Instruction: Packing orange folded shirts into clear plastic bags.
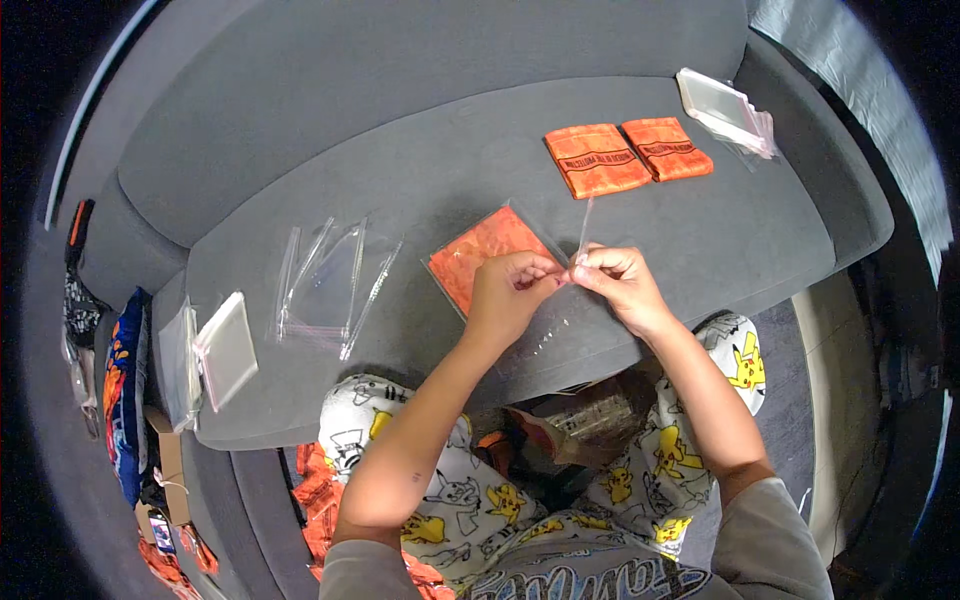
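Observation:
A folded orange cloth [484, 244] lies inside a clear plastic bag [551, 330] on the grey sofa seat in front of me. My left hand [514, 289] pinches the bag's edge between thumb and fingers, close to its open end. Fingertips almost touching it, my right hand [619, 285] grips a thin clear strip [587, 221] that sticks up past the fingers. Whether the strip is still joined to the bag is hidden by the fingertips. Two folded orange cloths [604, 159] with dark printed bands lie side by side beyond my right hand.
Loose clear strips [319, 281] lie on the seat at the left. Stacks of clear bags rest near the left edge [226, 352] and by the right armrest [727, 112]. More orange cloths [319, 495] lie low on the left, near a phone [160, 531] and a dark blue cushion [129, 397].

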A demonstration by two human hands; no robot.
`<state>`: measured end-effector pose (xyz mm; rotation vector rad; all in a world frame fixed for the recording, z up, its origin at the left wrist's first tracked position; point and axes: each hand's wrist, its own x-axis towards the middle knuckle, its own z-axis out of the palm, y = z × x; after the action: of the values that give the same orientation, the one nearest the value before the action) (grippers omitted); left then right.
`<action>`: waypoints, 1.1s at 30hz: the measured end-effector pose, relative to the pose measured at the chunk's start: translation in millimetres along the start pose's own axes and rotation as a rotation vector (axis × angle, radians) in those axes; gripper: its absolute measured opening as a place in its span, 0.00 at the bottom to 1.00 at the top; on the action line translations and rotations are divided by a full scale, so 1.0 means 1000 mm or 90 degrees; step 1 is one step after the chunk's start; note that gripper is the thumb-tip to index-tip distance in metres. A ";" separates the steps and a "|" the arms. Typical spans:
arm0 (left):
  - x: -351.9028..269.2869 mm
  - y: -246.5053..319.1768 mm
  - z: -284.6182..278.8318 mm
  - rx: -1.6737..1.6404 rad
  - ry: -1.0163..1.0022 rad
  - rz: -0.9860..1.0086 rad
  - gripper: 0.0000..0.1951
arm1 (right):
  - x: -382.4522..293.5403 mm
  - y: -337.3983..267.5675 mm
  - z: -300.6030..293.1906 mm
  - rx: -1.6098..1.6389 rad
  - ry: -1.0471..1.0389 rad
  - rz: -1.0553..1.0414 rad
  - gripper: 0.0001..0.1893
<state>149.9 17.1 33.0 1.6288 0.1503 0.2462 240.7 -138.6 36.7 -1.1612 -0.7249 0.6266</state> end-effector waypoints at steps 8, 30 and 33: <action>0.001 0.015 -0.005 -0.137 0.039 -0.086 0.05 | -0.001 0.000 -0.001 -0.037 -0.058 0.033 0.05; 0.001 0.017 -0.009 -0.184 -0.002 -0.076 0.06 | -0.001 -0.001 0.013 0.142 -0.026 0.094 0.21; 0.002 0.013 -0.014 -0.038 -0.024 -0.007 0.06 | -0.001 0.006 0.012 0.238 -0.011 0.168 0.21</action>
<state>148.1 30.4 46.6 1.5727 0.1218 0.2093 230.7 -130.7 33.8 -0.9101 -0.4451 0.9500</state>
